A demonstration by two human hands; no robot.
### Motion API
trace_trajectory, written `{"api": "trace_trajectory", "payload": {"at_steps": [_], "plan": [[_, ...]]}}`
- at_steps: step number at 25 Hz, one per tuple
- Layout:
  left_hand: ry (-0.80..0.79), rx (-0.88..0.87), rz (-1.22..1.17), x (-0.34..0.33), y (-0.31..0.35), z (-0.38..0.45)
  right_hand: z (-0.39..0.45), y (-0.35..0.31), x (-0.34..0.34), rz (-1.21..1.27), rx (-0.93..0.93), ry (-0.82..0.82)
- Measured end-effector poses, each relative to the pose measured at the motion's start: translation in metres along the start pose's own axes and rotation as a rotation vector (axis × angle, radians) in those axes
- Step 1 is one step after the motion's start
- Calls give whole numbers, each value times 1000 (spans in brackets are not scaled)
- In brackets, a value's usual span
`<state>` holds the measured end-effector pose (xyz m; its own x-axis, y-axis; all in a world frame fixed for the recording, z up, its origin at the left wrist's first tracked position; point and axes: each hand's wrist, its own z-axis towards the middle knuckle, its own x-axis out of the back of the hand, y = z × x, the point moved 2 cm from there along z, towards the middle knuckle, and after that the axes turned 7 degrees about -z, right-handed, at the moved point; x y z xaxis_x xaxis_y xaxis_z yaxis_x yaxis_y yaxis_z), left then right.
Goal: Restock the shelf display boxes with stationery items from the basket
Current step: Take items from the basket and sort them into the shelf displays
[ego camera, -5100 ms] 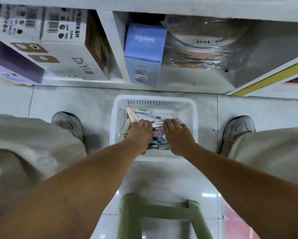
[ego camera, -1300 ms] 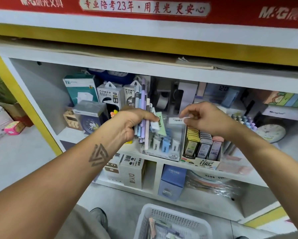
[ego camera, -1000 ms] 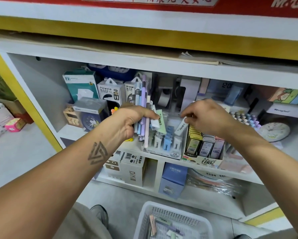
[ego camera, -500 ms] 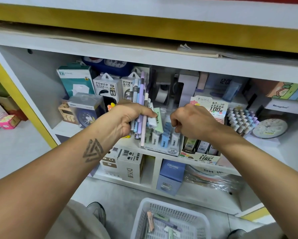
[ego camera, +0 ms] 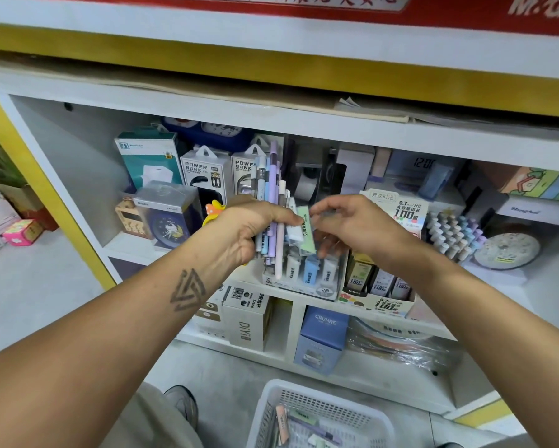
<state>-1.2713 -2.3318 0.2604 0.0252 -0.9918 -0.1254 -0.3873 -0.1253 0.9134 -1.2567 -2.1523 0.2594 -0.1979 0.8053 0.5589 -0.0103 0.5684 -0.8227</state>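
Shop shelf (ego camera: 485,287) behind. Left hand (ego camera: 242,226) clamps upright pens (ego camera: 273,202); right hand (ego camera: 352,223) fingers pinch green pack (ego camera: 308,229), long axis vertical, display box (ego camera: 304,279) just below fingertips.

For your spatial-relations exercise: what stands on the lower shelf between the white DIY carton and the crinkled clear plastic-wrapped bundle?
In the head view, a tall blue CRUHRE box stands between the white DIY carton and the clear plastic-wrapped bundle.

Left hand (ego camera: 239,227) grips pen bundle (ego camera: 271,202) upright; right hand (ego camera: 352,224) pinches green case (ego camera: 308,227) above shelf display box (ego camera: 304,279); basket (ego camera: 320,415) near, below
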Motion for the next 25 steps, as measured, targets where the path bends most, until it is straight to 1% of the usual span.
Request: {"api": "trace_trajectory", "payload": {"at_steps": [1,2,3,4,7,12,14,17,18,22,25], "plan": [[-6,-2,-11,-3,0,-1,-3,-2,-2,192,-42,-76],[-8,-5,-30,-5,0,-1,-5,-3,-4,271,-46,-119],[-6,-11,-53,-6,0,-1,-7,-3,-4,273,-30,-124],[4,-21,-74,-6,0,-1,-8,-4,-2,230,-19,-95],[67,-29,-87,2,1,3,-5,0,10,127,-43,27],[79,-13,-100,12,3,8,0,4,16,221,-70,28],[67,-9,-102,12,4,9,3,6,17,156,-71,81],[51,-27,-121,14,6,10,9,6,21,-198,25,226],[50,-27,-127,15,7,9,12,5,21,-271,68,268],[52,2,-134,22,9,8,25,5,12,-209,158,379],[60,16,-141,32,12,7,33,7,-3,-319,216,400]]}}
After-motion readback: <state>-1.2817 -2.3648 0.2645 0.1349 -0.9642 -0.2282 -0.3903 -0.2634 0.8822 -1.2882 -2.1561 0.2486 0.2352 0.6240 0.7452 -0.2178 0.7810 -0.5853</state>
